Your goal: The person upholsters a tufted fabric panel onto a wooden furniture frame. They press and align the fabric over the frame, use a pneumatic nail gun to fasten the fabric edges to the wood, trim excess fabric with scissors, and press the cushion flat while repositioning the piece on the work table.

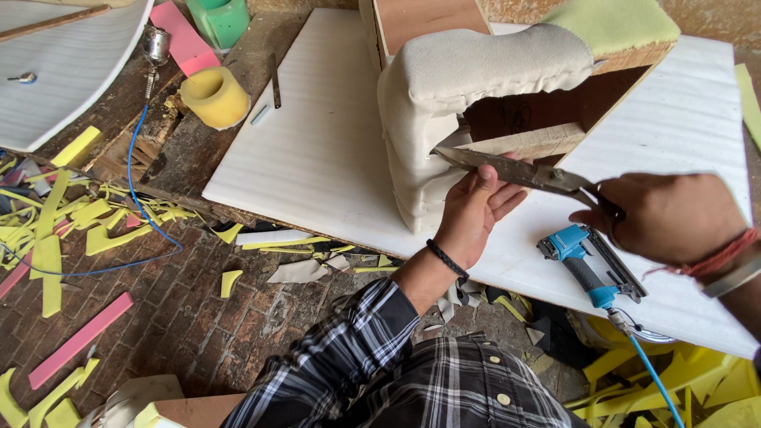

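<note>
Over at the far left, yellow and pink foam offcuts [55,230] litter the brick floor [198,317], with a thin blue hose [139,190] snaking through them. Just off the top-left corner of the white corrugated sheet [317,150] stands a yellow foam cylinder [212,97], a green plastic container [222,20] behind it and a flat pink foam strip [184,36] beside that; no label is legible on any of them. Moving in, the wooden frame padded with off-white cloth [460,87] stands upright on the middle of the sheet, the cloth lumpy and pulled down over the corner, bare wood open to its right, yellow-green foam [614,22] on top. The left hand [476,210] presses on the cloth's lower edge, fingers wrapped against the long steel scissors [515,169]. The right hand [666,218] is closed around the scissor handles, blades nearly together at the cloth. Below it, near the sheet's front edge, lies a blue pneumatic stapler [587,265].
</note>
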Demonstrator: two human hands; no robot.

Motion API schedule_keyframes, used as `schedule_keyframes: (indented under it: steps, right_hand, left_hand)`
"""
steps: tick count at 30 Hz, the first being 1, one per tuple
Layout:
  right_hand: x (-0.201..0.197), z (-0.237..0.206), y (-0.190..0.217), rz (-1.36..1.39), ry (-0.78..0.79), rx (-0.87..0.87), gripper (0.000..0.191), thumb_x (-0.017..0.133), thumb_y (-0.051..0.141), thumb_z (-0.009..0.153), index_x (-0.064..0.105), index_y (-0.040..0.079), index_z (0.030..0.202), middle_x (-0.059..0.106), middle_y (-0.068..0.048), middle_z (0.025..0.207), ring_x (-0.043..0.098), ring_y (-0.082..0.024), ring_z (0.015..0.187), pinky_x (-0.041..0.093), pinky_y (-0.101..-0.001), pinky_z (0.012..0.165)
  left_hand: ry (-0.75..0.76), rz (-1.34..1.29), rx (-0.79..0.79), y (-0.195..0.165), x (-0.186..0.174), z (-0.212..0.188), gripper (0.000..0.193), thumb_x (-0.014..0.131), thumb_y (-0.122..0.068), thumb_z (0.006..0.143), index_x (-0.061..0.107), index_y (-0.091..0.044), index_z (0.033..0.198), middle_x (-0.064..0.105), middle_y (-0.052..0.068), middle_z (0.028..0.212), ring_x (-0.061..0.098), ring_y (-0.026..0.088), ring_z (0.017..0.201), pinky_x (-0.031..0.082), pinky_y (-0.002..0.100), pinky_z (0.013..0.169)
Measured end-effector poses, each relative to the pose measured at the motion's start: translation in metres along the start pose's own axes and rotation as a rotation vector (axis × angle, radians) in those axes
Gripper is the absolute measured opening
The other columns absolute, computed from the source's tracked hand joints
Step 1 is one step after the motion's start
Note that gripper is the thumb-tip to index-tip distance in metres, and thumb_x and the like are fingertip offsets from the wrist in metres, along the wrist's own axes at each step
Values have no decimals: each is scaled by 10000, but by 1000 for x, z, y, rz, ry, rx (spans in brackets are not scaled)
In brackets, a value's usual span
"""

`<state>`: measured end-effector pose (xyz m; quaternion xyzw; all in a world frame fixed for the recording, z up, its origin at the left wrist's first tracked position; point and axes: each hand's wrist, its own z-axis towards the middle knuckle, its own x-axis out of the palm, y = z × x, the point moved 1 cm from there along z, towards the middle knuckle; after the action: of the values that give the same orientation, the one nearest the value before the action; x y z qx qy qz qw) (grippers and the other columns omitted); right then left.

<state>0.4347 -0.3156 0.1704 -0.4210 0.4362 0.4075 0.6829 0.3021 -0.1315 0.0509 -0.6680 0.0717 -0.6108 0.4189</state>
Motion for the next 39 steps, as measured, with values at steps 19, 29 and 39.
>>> schedule_keyframes:
  steps: [19, 29, 39]
  right_hand:
    - [117, -68, 95, 1265, 264, 864, 413, 826, 394, 800, 767, -14, 781, 534, -35, 496, 463, -118, 450, 360, -300, 442]
    - [129, -66, 105, 1505, 347, 868, 381, 808, 345, 824, 766, -34, 821, 549, -48, 526, 474, -130, 430, 359, -309, 420]
    - [136, -59, 119, 1659, 389, 803, 392, 790, 358, 833, 736, -30, 816, 534, -38, 532, 474, -134, 412, 354, -305, 403]
  left_hand:
    - [-536, 1493, 968, -118, 2, 28, 826, 673, -70, 959, 172, -2, 1612, 409, 284, 1610, 492, 466, 1461, 450, 476, 1208]
    - [-363, 1600, 948, -132, -1, 7, 888, 722, -179, 954, 140, 13, 1597, 376, 328, 1580, 478, 481, 1428, 449, 502, 1150]
    - [-559, 1647, 935, -130, 0, 16, 854, 694, -212, 958, 173, 2, 1600, 477, 289, 1532, 592, 430, 1337, 541, 469, 1068]
